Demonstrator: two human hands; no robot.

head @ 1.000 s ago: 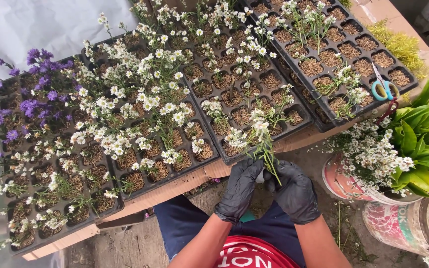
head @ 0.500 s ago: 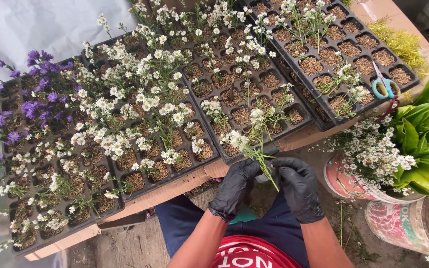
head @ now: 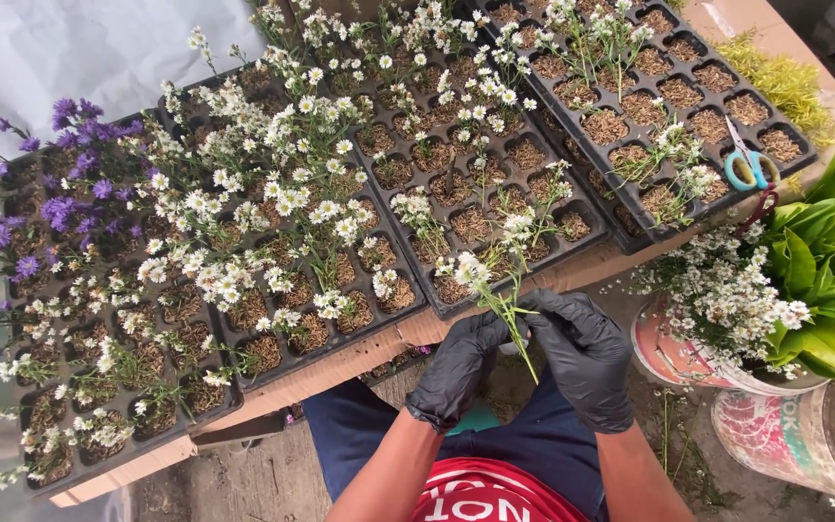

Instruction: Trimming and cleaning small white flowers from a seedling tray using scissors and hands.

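Both my hands wear black gloves and meet just below the table's front edge. My left hand [head: 458,372] and my right hand [head: 584,353] together pinch a thin green stem with small white flowers [head: 495,290], its blooms pointing up toward the trays. In front of them lie black seedling trays [head: 437,193] with soil cells, many holding white-flowered cuttings. The tray at the far left [head: 50,203] also carries purple flowers.
Scissors with blue handles [head: 748,166] lie on the right tray's edge. At the right stand a pot with white flowers [head: 717,300] and broad green leaves [head: 823,280], and a second painted pot [head: 785,435]. A wooden table edge [head: 340,358] runs beneath the trays.
My hands have lifted slightly and closed together on the flower stem, which now sits higher against the tray edge.
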